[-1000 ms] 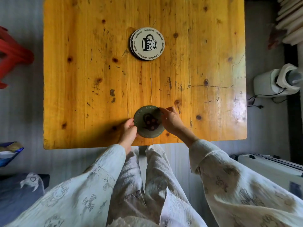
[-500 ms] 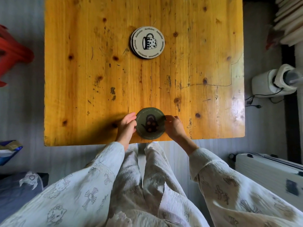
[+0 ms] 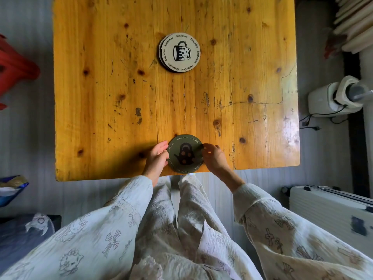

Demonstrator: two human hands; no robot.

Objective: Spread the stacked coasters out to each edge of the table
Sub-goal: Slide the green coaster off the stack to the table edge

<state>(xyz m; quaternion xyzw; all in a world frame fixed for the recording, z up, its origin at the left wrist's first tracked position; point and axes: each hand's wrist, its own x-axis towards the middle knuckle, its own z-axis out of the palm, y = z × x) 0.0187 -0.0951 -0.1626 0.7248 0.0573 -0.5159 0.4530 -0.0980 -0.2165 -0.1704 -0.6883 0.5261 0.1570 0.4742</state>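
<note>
My left hand pinches the left rim of the green coaster, which lies flat at the near edge of the worktop. It looks thin, stiff and light (likely to skid on the varnish), so the rim is the place to hold. My right hand pinches the opposite rim. The remaining stack sits well beyond, mid-worktop.
</note>
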